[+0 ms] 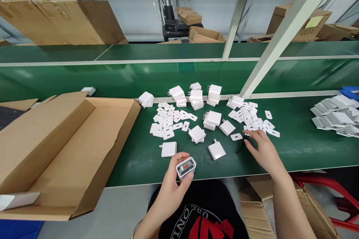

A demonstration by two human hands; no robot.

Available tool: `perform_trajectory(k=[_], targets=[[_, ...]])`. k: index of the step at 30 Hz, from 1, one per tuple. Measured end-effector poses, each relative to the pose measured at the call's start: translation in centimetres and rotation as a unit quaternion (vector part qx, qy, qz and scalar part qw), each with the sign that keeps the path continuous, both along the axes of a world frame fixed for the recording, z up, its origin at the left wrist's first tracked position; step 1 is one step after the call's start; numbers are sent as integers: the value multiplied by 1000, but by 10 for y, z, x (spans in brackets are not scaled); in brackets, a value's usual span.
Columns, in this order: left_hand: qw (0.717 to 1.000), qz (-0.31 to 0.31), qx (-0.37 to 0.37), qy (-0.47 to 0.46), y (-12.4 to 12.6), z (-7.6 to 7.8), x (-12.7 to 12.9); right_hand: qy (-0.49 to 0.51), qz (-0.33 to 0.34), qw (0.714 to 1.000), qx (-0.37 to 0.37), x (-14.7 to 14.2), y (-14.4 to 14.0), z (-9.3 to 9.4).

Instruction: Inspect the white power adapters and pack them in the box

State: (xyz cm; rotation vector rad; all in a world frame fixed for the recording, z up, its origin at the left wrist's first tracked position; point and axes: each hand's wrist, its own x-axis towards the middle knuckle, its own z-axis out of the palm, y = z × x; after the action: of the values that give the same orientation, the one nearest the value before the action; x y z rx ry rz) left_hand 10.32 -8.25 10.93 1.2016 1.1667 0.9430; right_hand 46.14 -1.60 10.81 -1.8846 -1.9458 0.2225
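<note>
My left hand [176, 183] is closed around a white charger housing [186, 168]; its open end faces up and shows a circuit board inside. To the right, my right hand [263, 151] reaches the near edge of a pile of small white end plates [246, 117], with a thin dark tool [239, 146] at its fingers; the tool's exact kind is unclear. One loose end plate [236, 137] lies just left of those fingers. Between the hands a white charger [217, 150] with prongs rests on the green bench. Another pile of end plates [167, 119] lies farther left.
Several stacked chargers [196, 99] stand along the back of the bench [303, 153]. An open cardboard box [73, 149] takes up the left side. White housings [336, 114] are heaped at far right. A slanted white post [280, 37] rises behind the right pile.
</note>
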Motion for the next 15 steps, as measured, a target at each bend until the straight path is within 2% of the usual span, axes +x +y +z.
perform_trajectory(k=[3, 6, 11, 15], targets=[[999, -16, -3, -29, -2, -4, -2, 21, 54, 997, -52, 1, 17, 3], [999, -34, -26, -20, -2, -9, 0, 55, 85, 990, -96, 2, 31, 2], [998, -51, -42, -2, 0, -14, 4, 88, 81, 984, -135, -1, 48, 0], [998, -47, -33, -1, 3, -18, 6, 67, 88, 983, -146, -1, 56, 1]])
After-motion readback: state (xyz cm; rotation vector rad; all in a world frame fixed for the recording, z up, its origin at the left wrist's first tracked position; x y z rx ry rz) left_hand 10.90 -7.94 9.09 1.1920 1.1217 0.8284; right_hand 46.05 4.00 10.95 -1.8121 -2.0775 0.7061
